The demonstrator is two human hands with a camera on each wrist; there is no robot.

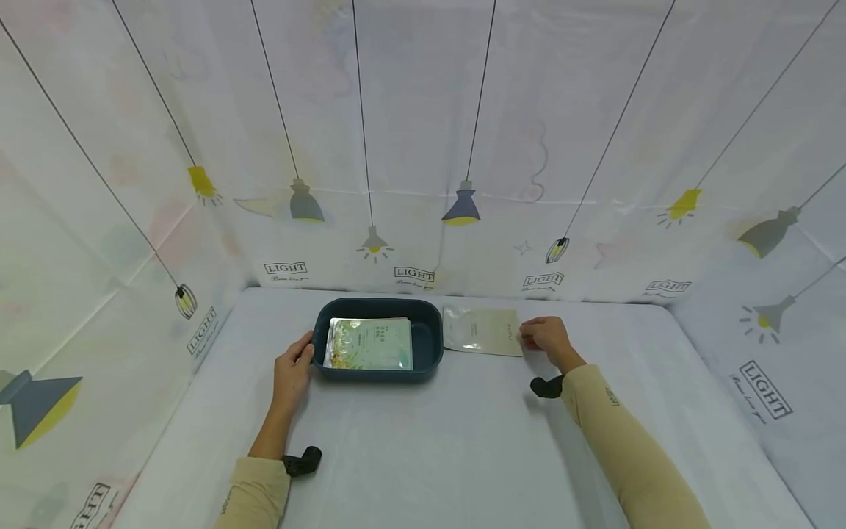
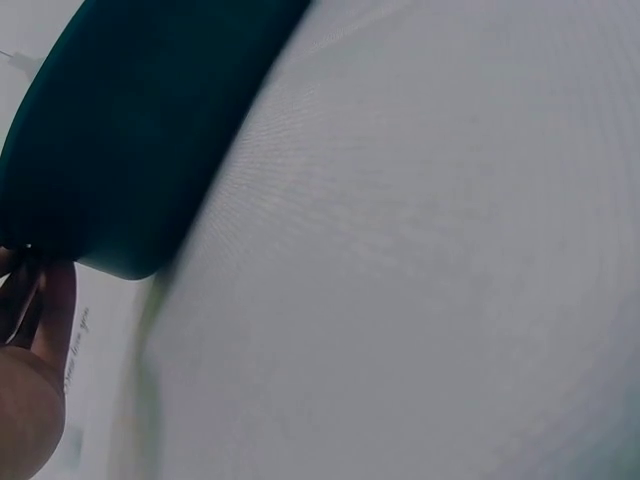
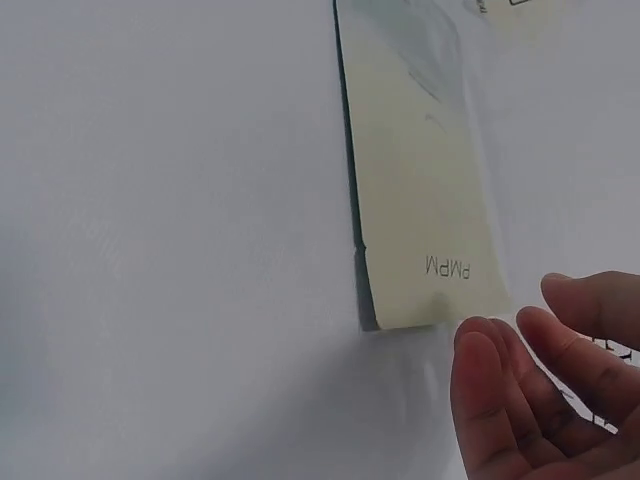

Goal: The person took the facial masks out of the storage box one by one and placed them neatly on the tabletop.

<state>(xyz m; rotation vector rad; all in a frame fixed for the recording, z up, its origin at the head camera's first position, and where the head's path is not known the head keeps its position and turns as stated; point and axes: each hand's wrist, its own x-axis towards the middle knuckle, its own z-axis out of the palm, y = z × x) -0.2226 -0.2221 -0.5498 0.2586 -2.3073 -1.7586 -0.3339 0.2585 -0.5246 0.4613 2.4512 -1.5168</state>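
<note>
A dark teal plastic tub (image 1: 377,375) stands near the back of the table, with light green face-mask sachets (image 1: 373,344) lying in it. My left hand (image 1: 292,375) grips the tub's left end by the rim; in the left wrist view the thumb and fingers meet the tub's end wall. Right of the tub lies a flat cream and silver sachet (image 1: 485,330), printed PMPM in the right wrist view. The fingertips of my right hand (image 1: 547,340) are right at this sachet's right edge, with the thumb held apart from the fingers in the right wrist view.
The table (image 1: 436,455) has a white cover. Behind it and at both sides hangs a pale curtain (image 1: 410,147) printed with lamps. A black wrist camera (image 1: 302,461) is worn on the left arm, and another camera (image 1: 547,387) on the right.
</note>
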